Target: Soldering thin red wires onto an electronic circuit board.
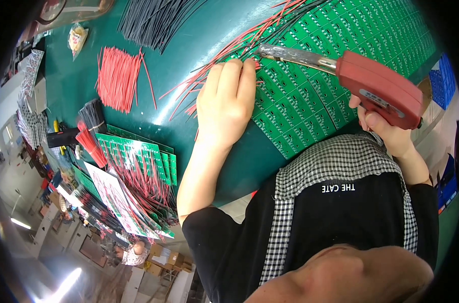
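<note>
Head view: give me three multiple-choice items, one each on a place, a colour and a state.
1. Where does the left hand rest?
A. on the green circuit panel's edge
B. on the loose red wire pile
C. on a cardboard box

2. What colour is the soldering gun's body?
A. blue
B. red
C. yellow

3. How is the soldering gun?
A. lying on the mat
B. hanging from a hook
C. gripped in the right hand

A: its fingers press wires at the circuit panel.
B: the soldering gun has a red body.
C: the right hand grips it from below.

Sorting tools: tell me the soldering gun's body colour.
Red, seen in the head view: soldering gun in the right hand.
</note>
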`<action>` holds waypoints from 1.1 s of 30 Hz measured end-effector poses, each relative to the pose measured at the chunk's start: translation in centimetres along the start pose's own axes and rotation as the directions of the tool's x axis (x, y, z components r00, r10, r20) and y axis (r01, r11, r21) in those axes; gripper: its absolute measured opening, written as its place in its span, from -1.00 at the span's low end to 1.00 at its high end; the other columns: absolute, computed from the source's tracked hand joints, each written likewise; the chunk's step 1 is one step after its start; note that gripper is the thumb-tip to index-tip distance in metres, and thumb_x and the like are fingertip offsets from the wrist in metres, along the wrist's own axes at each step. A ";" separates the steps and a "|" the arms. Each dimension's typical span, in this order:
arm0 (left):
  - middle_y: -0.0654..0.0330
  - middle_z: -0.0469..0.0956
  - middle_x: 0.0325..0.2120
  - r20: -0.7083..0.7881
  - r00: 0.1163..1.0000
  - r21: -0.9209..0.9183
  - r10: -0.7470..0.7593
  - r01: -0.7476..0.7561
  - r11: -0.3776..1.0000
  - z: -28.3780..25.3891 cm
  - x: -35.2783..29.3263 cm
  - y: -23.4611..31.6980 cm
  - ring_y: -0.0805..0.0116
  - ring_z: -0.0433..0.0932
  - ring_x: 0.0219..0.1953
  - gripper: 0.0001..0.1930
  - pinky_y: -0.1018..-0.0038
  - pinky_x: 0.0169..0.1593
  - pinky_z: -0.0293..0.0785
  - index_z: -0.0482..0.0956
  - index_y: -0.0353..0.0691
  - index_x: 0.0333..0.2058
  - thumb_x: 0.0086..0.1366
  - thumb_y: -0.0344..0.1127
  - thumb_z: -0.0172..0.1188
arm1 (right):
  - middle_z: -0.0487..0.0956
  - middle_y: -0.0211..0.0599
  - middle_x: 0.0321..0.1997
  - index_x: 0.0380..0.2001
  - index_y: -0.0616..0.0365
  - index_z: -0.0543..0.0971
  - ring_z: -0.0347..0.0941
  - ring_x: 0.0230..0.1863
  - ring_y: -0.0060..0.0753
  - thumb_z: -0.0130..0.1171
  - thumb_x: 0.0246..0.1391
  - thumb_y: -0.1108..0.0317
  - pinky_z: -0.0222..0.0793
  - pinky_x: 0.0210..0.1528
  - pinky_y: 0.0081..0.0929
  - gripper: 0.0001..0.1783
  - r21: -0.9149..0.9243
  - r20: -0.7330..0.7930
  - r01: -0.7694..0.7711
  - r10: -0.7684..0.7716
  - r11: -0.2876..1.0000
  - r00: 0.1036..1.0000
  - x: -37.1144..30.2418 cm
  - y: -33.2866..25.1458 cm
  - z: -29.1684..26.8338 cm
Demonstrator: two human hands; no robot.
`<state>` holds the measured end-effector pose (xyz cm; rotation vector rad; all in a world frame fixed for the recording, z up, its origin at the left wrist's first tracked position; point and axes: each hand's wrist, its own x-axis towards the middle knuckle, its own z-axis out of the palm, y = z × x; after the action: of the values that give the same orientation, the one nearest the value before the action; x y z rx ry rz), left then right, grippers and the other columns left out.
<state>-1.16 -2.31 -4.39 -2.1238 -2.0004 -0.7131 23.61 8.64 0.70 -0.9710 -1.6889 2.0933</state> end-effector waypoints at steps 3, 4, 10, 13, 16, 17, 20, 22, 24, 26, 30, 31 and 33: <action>0.15 0.39 -0.47 0.006 1.000 0.045 0.025 -0.025 0.999 0.1 0.0 0.0 0.32 0.41 -0.44 -0.72 0.52 -0.44 0.41 0.48 -0.36 -0.35 -0.15 -0.48 0.12 | 0.43 -0.26 -0.31 -0.08 0.33 0.33 0.25 -0.59 -0.64 0.14 -0.03 0.20 0.19 -0.58 -0.70 -0.49 -0.121 0.006 -0.015 0.016 0.993 1.000 -0.1 0.6 -0.3; 0.14 0.39 -0.47 0.010 0.999 0.058 0.036 -0.037 0.998 0.1 -0.1 0.0 0.32 0.41 -0.44 -0.72 0.52 -0.45 0.41 0.48 -0.37 -0.35 -0.15 -0.48 0.12 | 0.42 -0.28 -0.33 -0.08 0.33 0.33 0.25 -0.58 -0.65 0.14 -0.03 0.20 0.19 -0.58 -0.70 -0.49 -0.142 0.015 -0.026 0.028 0.989 0.999 -0.2 0.7 -0.4; 0.12 0.40 -0.44 0.035 0.999 0.055 0.028 -0.029 0.998 0.1 -0.1 0.0 0.31 0.42 -0.42 -0.72 0.52 -0.42 0.43 0.47 -0.37 -0.35 -0.14 -0.48 0.11 | 0.39 -0.35 -0.44 -0.10 0.33 0.34 0.24 -0.57 -0.65 0.15 -0.03 0.20 0.18 -0.55 -0.69 -0.49 -0.175 0.001 -0.035 0.035 0.984 0.999 0.0 0.6 -0.1; 0.12 0.41 -0.43 0.046 0.999 0.053 0.023 -0.026 0.998 0.1 0.0 0.1 0.30 0.42 -0.42 -0.72 0.52 -0.42 0.43 0.47 -0.37 -0.34 -0.14 -0.48 0.11 | 0.37 -0.39 -0.49 -0.10 0.33 0.34 0.23 -0.56 -0.65 0.15 -0.03 0.21 0.18 -0.53 -0.69 -0.50 -0.231 -0.008 -0.011 0.010 0.973 1.000 -0.2 1.1 -0.2; 0.12 0.40 -0.43 0.052 0.999 0.069 0.015 -0.019 0.997 -0.2 -0.1 0.0 0.30 0.42 -0.41 -0.72 0.52 -0.42 0.43 0.46 -0.37 -0.34 -0.14 -0.47 0.10 | 0.43 -0.37 -0.37 -0.09 0.27 0.37 0.32 -0.40 -0.59 0.20 -0.10 0.36 0.27 -0.36 -0.62 -0.53 -0.290 0.032 0.018 -0.009 0.957 0.999 -0.2 1.1 -1.0; 0.12 0.40 -0.43 0.052 0.999 0.072 0.015 -0.019 0.997 -0.3 -0.1 0.1 0.30 0.42 -0.41 -0.72 0.52 -0.42 0.43 0.46 -0.37 -0.34 -0.14 -0.47 0.10 | 0.50 -0.33 -0.22 -0.08 0.21 0.41 0.42 -0.25 -0.53 0.26 -0.17 0.50 0.36 -0.20 -0.55 -0.51 -0.332 0.081 0.037 -0.011 0.942 0.997 -0.1 1.1 -1.2; 0.13 0.40 -0.44 0.065 0.998 0.098 0.010 -0.016 0.995 -0.4 0.0 0.1 0.31 0.42 -0.41 -0.73 0.53 -0.42 0.43 0.46 -0.37 -0.35 -0.13 -0.47 0.10 | 0.50 -0.28 -0.19 -0.04 0.22 0.38 0.41 -0.22 -0.52 0.22 -0.14 0.53 0.35 -0.17 -0.54 -0.50 -0.039 0.022 0.012 -0.011 0.999 1.000 0.0 0.7 0.1; 0.13 0.39 -0.44 0.069 0.998 0.091 0.012 -0.019 0.996 0.0 0.0 0.2 0.31 0.41 -0.41 -0.74 0.54 -0.42 0.43 0.46 -0.37 -0.35 -0.12 -0.47 0.09 | 0.49 -0.27 -0.18 -0.03 0.23 0.37 0.40 -0.22 -0.53 0.19 -0.12 0.54 0.34 -0.18 -0.55 -0.51 -0.027 0.041 0.056 -0.055 0.998 0.998 0.3 0.1 0.2; 0.13 0.39 -0.44 0.078 0.997 0.094 0.006 -0.014 0.996 -0.1 0.0 0.3 0.31 0.41 -0.40 -0.74 0.54 -0.41 0.43 0.46 -0.37 -0.35 -0.12 -0.47 0.09 | 0.49 -0.25 -0.17 -0.02 0.24 0.36 0.39 -0.22 -0.54 0.17 -0.10 0.56 0.34 -0.19 -0.56 -0.51 -0.004 0.063 0.104 -0.104 0.995 0.993 0.3 -0.1 0.0; 0.13 0.39 -0.44 0.084 0.996 0.095 0.000 -0.009 0.995 -0.1 0.1 0.4 0.32 0.41 -0.40 -0.74 0.54 -0.41 0.43 0.46 -0.37 -0.35 -0.12 -0.47 0.09 | 0.49 -0.27 -0.20 -0.04 0.24 0.36 0.37 -0.21 -0.55 0.14 -0.09 0.56 0.32 -0.19 -0.58 -0.54 0.008 0.064 0.020 -0.021 1.000 0.998 -0.1 -0.2 -0.4; 0.13 0.39 -0.44 0.075 0.997 0.117 0.016 -0.024 0.993 -0.3 -0.1 0.0 0.32 0.41 -0.41 -0.74 0.55 -0.42 0.43 0.46 -0.36 -0.35 -0.12 -0.48 0.09 | 0.49 -0.33 -0.27 -0.10 0.22 0.41 0.38 -0.26 -0.57 0.20 -0.12 0.52 0.31 -0.24 -0.60 -0.57 -0.012 0.051 0.030 -0.029 0.999 0.998 0.1 0.4 -0.1; 0.13 0.39 -0.44 0.070 0.997 0.129 0.024 -0.033 0.991 -0.5 -0.3 -0.1 0.32 0.41 -0.41 -0.74 0.55 -0.42 0.43 0.46 -0.36 -0.35 -0.12 -0.48 0.09 | 0.49 -0.35 -0.30 -0.13 0.21 0.44 0.39 -0.28 -0.57 0.22 -0.14 0.51 0.32 -0.26 -0.60 -0.59 -0.090 0.043 0.025 -0.021 0.996 0.999 0.2 0.7 -0.1; 0.13 0.39 -0.44 0.059 0.998 0.115 0.020 -0.027 0.993 -0.1 -0.1 0.1 0.31 0.41 -0.42 -0.74 0.55 -0.42 0.43 0.46 -0.37 -0.35 -0.13 -0.48 0.10 | 0.49 -0.37 -0.33 -0.17 0.21 0.47 0.39 -0.31 -0.57 0.25 -0.16 0.49 0.32 -0.28 -0.60 -0.61 -0.191 0.023 0.008 -0.003 0.982 1.000 0.0 0.6 -0.4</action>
<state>-1.06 -2.44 -4.32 -2.1199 -1.9895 -0.5244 24.00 8.75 0.13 -0.9984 -1.9296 1.9730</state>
